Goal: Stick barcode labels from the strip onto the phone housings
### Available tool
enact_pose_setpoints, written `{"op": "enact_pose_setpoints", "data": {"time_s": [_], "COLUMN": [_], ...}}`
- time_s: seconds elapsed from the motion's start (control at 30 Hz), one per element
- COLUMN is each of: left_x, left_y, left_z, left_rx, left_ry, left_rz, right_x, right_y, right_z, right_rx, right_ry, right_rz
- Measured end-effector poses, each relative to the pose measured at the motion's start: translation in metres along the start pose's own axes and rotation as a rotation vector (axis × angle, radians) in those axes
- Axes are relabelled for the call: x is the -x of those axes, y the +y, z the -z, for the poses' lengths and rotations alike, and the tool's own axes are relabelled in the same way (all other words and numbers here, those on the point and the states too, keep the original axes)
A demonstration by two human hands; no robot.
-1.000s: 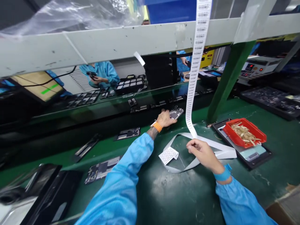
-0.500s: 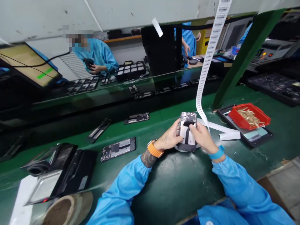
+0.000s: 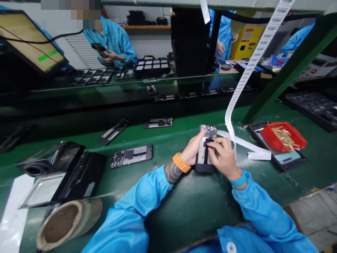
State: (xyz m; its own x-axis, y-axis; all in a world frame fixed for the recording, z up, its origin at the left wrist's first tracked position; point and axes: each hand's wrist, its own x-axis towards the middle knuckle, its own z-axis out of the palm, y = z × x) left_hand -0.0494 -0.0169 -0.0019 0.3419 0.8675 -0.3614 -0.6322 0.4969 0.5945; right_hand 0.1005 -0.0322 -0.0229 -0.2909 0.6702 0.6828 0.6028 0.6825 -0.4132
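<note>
An opened phone body (image 3: pixel 206 165) with its circuit board showing lies tilted over the green bench, right of centre. My left hand (image 3: pixel 193 149) is wrapped round its left edge, the thumb up by the board. Over the phone's middle, my right hand (image 3: pixel 223 158) has thumb and index finger bent close together at a dark strip; whether they pinch it is too small to tell. Another opened phone body (image 3: pixel 133 156) lies to the left, and two more (image 3: pixel 159 122) (image 3: pixel 115 131) rest farther back. Behind my right hand a white label strip (image 3: pixel 244 79) hangs down.
A red tray (image 3: pixel 271 137) of small tan pieces sits on a dark frame at right. A black device (image 3: pixel 76 175) and a round pot (image 3: pixel 97 207) stand at left. A green post (image 3: pixel 284 70) slants at right. Across the line, a person (image 3: pixel 118 38) holds a dark object.
My right hand has turned, its fingers now raised and bent over the phone instead of lying along its edge. My left thumb has moved up towards the board. The whole view has shifted slightly.
</note>
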Motion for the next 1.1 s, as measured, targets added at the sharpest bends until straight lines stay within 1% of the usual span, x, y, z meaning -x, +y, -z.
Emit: {"op": "enact_pose_setpoints", "data": {"time_s": [0.07, 0.13, 0.2, 0.23, 0.33, 0.47, 0.5, 0.53, 0.57, 0.67, 0.7, 0.77, 0.83, 0.9, 0.93, 1.0, 1.1], "left_x": [0.002, 0.002, 0.002, 0.002, 0.003, 0.008, 0.01, 0.012, 0.014, 0.017, 0.017, 0.014, 0.01, 0.007, 0.006, 0.005, 0.007], "left_y": [-0.002, -0.005, -0.009, -0.01, -0.009, -0.004, -0.004, -0.004, -0.004, -0.009, -0.012, -0.016, -0.018, -0.017, -0.015, -0.01, -0.006], "left_z": [0.0, 0.0, 0.0, -0.001, -0.004, -0.007, -0.007, -0.008, -0.008, -0.008, -0.008, -0.008, -0.006, -0.005, -0.004, -0.004, -0.006], "left_rx": [0.032, 0.048, 0.048, 0.044, 0.023, -0.006, -0.018, -0.033, -0.047, -0.087, -0.103, -0.129, -0.138, -0.129, -0.124, -0.11, -0.06], "left_ry": [-0.062, -0.119, -0.159, -0.168, -0.167, -0.173, -0.183, -0.197, -0.216, -0.29, -0.295, -0.235, -0.116, -0.018, 0.011, 0.032, -0.016], "left_rz": [0.092, 0.161, 0.173, 0.165, 0.164, 0.149, 0.15, 0.158, 0.164, 0.139, 0.119, 0.083, 0.044, 0.007, -0.01, -0.029, -0.008], "right_x": [0.0, 0.0, 0.001, 0.001, 0.0, -0.006, -0.008, -0.009, -0.01, -0.01, -0.009, -0.006, -0.003, -0.002, -0.001, -0.001, -0.002], "right_y": [-0.001, -0.004, -0.007, -0.007, -0.004, 0.013, 0.017, 0.021, 0.024, 0.025, 0.023, 0.016, 0.009, 0.004, 0.003, 0.004, 0.007], "right_z": [0.001, 0.001, 0.002, 0.003, 0.008, 0.018, 0.02, 0.022, 0.023, 0.025, 0.025, 0.026, 0.028, 0.029, 0.029, 0.027, 0.025], "right_rx": [0.005, -0.016, -0.026, -0.02, 0.001, -0.036, -0.045, -0.049, -0.046, -0.035, -0.038, -0.053, -0.07, -0.067, -0.058, -0.032, 0.003], "right_ry": [0.027, 0.112, 0.16, 0.163, 0.112, -0.035, -0.049, -0.028, 0.026, 0.24, 0.283, 0.309, 0.255, 0.136, 0.068, -0.036, -0.104], "right_rz": [0.021, 0.006, 0.018, 0.035, 0.037, 0.005, -0.005, -0.03, -0.073, -0.238, -0.272, -0.269, -0.159, -0.031, 0.011, 0.032, 0.004]}}
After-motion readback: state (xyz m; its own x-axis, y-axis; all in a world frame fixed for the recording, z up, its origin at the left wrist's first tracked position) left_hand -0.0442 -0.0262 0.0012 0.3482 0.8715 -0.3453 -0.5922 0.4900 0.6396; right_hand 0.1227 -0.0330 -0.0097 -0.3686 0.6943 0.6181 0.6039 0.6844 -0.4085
